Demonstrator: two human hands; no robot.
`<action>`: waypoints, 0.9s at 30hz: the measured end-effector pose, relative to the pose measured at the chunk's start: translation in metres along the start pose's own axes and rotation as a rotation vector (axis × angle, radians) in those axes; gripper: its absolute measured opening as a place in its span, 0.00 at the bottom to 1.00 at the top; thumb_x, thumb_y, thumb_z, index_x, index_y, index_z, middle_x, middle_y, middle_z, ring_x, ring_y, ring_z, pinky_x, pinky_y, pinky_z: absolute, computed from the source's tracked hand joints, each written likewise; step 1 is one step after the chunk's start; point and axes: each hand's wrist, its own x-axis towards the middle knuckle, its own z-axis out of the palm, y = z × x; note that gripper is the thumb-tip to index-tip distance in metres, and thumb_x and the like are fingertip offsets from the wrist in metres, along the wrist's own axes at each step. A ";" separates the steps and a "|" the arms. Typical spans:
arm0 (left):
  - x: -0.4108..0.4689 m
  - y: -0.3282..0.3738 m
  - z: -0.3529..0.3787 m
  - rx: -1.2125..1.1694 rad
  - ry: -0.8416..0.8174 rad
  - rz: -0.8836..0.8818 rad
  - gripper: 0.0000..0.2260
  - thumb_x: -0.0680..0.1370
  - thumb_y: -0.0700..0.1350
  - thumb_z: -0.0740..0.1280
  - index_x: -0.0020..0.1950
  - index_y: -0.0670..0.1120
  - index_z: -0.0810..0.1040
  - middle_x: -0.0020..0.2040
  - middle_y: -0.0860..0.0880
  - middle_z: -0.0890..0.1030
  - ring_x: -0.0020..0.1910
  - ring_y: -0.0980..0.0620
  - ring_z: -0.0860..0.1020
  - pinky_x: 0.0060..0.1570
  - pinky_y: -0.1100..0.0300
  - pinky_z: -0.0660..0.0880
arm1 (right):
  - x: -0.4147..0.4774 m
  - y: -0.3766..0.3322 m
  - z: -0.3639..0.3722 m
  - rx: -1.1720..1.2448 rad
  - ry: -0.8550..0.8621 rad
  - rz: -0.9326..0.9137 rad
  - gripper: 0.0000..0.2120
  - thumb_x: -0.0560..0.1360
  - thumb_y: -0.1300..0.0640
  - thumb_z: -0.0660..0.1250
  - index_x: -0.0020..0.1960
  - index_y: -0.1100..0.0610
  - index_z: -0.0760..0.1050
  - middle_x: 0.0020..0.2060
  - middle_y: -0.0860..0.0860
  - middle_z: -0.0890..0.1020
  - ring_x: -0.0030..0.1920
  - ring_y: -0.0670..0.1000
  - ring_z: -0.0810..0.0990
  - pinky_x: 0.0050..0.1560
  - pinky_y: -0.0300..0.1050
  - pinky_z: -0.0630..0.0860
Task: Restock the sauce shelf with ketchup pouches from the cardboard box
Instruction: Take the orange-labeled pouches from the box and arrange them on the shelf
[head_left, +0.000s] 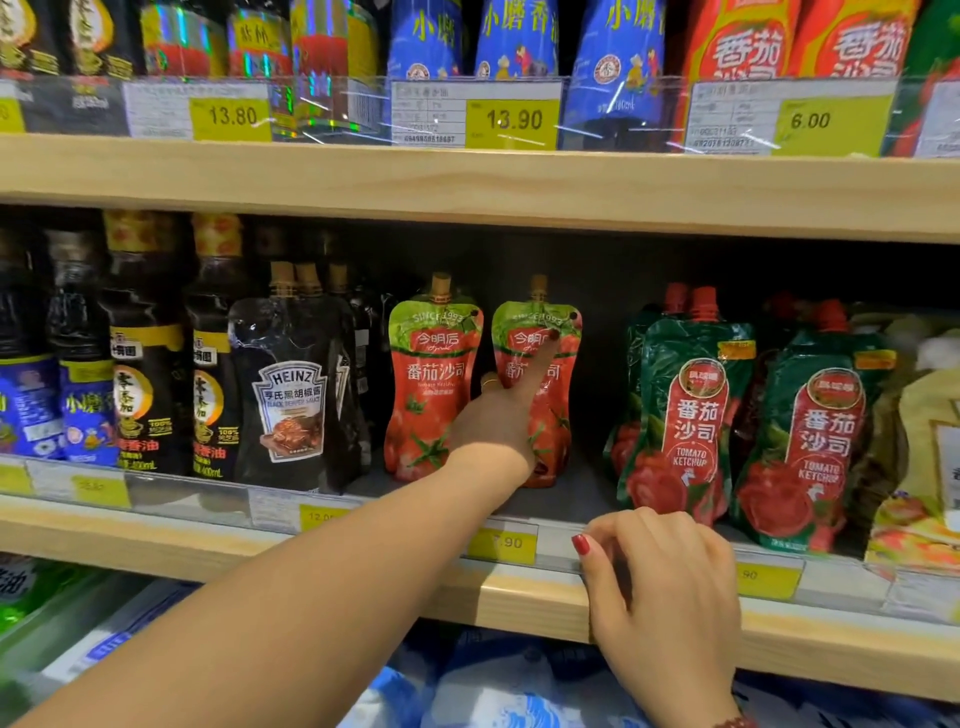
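Two upright ketchup pouches: left hand pressed a straight forefinger on the nearer pouch just ahead, while right hand lay loosely curled, holding nothing, farther below.

Pale wooden shelf boards carry yellow price labels before a dark grey back panel.

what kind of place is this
Most likely a supermarket or grocery store aisle: wooden shelves carry yellow price tags along their front edges, and they are stocked with rows of sauce bottles and ketchup pouches.
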 end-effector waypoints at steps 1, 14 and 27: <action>0.000 0.000 0.001 -0.002 0.003 0.004 0.61 0.66 0.38 0.75 0.60 0.74 0.23 0.66 0.38 0.69 0.47 0.40 0.80 0.32 0.53 0.73 | 0.000 0.000 0.000 -0.001 -0.007 0.003 0.07 0.72 0.46 0.57 0.39 0.45 0.71 0.31 0.41 0.71 0.35 0.47 0.69 0.46 0.41 0.59; 0.015 0.000 0.002 -0.152 -0.097 0.060 0.55 0.70 0.30 0.67 0.67 0.71 0.30 0.69 0.34 0.64 0.44 0.43 0.80 0.38 0.57 0.75 | 0.000 0.000 0.001 0.007 0.015 -0.009 0.07 0.72 0.47 0.57 0.38 0.45 0.72 0.31 0.41 0.71 0.35 0.47 0.70 0.46 0.41 0.59; 0.010 0.002 -0.012 -0.068 -0.140 0.051 0.51 0.71 0.35 0.69 0.71 0.68 0.35 0.67 0.34 0.66 0.47 0.42 0.79 0.40 0.56 0.75 | -0.001 0.002 0.003 -0.030 -0.040 -0.007 0.06 0.73 0.46 0.58 0.39 0.43 0.70 0.32 0.39 0.72 0.36 0.45 0.69 0.46 0.41 0.60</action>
